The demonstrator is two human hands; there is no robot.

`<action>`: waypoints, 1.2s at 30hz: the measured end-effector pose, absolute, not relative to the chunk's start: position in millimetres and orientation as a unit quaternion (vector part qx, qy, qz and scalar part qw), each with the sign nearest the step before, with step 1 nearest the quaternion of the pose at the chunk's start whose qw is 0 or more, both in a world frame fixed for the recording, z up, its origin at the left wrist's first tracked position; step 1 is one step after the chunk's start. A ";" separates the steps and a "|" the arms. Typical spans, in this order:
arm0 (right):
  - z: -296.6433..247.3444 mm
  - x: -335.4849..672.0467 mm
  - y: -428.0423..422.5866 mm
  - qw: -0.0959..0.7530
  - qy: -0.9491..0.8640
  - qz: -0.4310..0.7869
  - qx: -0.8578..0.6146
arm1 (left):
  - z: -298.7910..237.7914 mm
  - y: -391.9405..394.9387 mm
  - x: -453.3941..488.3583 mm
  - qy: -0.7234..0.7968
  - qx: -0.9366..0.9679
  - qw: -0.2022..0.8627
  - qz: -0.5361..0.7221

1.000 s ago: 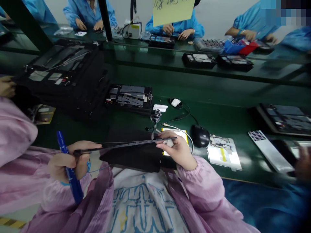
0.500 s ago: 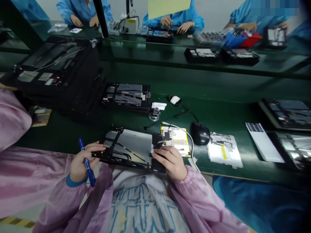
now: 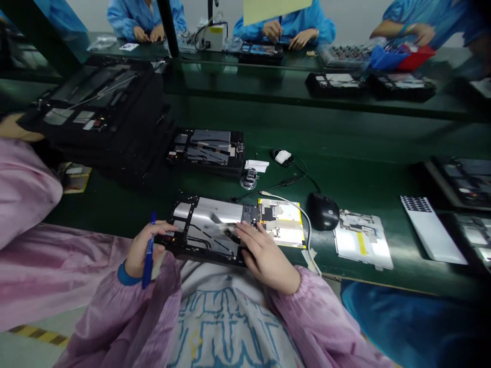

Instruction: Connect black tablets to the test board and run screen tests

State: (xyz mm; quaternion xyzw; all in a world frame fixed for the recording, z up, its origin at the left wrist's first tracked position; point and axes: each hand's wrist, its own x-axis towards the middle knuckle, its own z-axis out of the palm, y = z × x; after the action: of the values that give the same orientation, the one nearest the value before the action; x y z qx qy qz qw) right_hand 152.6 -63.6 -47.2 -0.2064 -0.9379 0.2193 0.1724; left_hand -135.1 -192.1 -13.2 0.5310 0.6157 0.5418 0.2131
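An opened tablet chassis with silver shielding and black cables lies at the near edge of the green table, in front of me. My left hand grips a blue pen and its fingers rest on the chassis's left edge. My right hand lies over the chassis's right end, fingers curled and pressing on its inner parts. A yellow-edged card touches the chassis on the right.
A black mouse and a white cable lie right of the card, then a printed sheet. A second open tablet and a stack of black trays stand behind. Workers in blue sit across the far bench.
The tablet chassis, held up edge-on a second ago, now lies flat on the table with its inside up. My right hand has shifted onto its right end.
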 end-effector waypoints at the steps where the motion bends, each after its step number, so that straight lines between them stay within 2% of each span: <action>1: -48.0 146.3 -65.4 0.166 -0.938 0.217 -0.211 | -11.2 -186.1 -128.7 0.581 0.498 0.220 0.605; 3: -48.3 135.2 -67.6 0.159 -0.938 0.209 -0.225 | -6.5 -172.8 -113.7 0.522 0.439 0.249 0.688; 6: -40.4 126.6 -67.2 0.202 -0.924 0.230 -0.230 | 0.4 -153.8 -90.1 0.489 0.399 0.336 0.699; 10: -21.5 125.5 -66.3 0.317 -0.880 0.304 -0.180 | 1.2 -141.7 -64.7 0.520 0.425 0.450 0.589; 13: -15.2 125.7 -63.8 0.333 -0.878 0.310 -0.148 | -3.1 -141.8 -59.2 0.509 0.473 0.504 0.513; 18: -18.1 130.4 -18.4 0.358 -0.865 0.295 -0.190 | -5.0 -142.1 -67.2 0.514 0.435 0.475 0.567; 22: -30.5 120.3 43.0 0.344 -0.870 0.205 -0.288 | -9.9 -134.5 -57.1 0.553 0.509 0.490 0.442; 26: -52.8 103.7 72.3 0.251 -0.903 0.140 -0.320 | -20.1 -125.6 -43.4 0.554 0.615 0.410 0.383; 28: -61.2 100.9 74.7 0.234 -0.910 0.130 -0.316 | -23.2 -123.4 -41.1 0.540 0.659 0.379 0.362; 36: -68.2 106.6 77.7 0.268 -0.901 0.135 -0.313 | -28.1 -120.3 -35.5 0.498 0.702 0.383 0.335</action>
State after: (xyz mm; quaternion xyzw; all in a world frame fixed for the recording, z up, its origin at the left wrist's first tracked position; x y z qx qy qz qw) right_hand 106.6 77.7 -68.2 -0.3127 -0.9012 0.1354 0.2679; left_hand -35.5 -120.3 -28.1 0.7023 0.4981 0.3346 0.3830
